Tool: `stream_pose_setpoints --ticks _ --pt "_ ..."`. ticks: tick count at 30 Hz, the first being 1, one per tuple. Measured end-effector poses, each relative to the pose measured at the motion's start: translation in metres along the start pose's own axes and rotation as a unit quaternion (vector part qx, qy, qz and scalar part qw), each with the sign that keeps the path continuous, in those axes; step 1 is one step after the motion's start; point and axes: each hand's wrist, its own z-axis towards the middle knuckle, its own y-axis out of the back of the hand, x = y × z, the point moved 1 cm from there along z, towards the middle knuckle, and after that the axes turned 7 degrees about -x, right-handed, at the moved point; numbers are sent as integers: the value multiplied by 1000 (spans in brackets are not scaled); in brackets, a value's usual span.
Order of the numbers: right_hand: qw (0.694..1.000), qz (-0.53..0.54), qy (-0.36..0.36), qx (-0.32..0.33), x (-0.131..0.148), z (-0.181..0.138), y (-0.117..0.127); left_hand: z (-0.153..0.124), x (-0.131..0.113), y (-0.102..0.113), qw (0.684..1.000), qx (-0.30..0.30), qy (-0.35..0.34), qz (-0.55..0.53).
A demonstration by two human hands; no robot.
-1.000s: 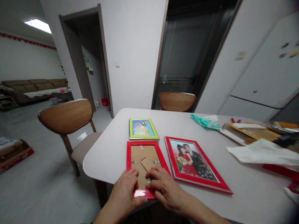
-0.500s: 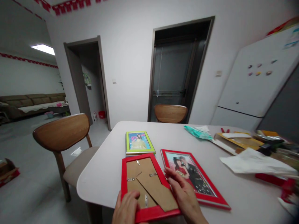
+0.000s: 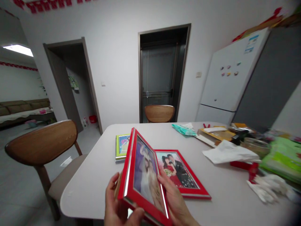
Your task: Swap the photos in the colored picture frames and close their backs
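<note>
Red frame (image 3: 144,175) held tilted over the near edge of the table (image 3: 94,175), both hands on it.

Left to right: chair (image 3: 42,142) beside the table. Left hand (image 3: 115,205) has its fingers curled shut round the red frame's lower left edge. Green frame (image 3: 121,145) lies flat behind, partly hidden. The red frame is clear of the tabletop, photo side facing right and up. Right hand (image 3: 176,202) has its thumb pressed on the right rim; the other fingers are out of sight underneath, and the grip looks closed. Flat frame (image 3: 185,179) lies on the table just past that hand, with white paper (image 3: 229,152) further right. Handling, as a judgement: light and stiff. The glossy moulding is likely slick, and the front pane likely fragile and easily smudged. Best held by opposite rims, off the pane and off the back stand.
</note>
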Motion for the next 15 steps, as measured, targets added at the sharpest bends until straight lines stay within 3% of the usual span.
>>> stream_pose_setpoints --ticks 4,8,12,15 --pt "993 -107 29 -30 52 11 29 10 -3 -22 997 27 48 -54" --pt "961 -259 54 -75 98 33 63 18 35 -49 988 112 88 -52" --pt "897 -408 111 -127 124 58 96 28 75 -71 981 174 66 53" --pt "815 -535 159 -155 129 76 115 36 91 -79 969 166 13 181"
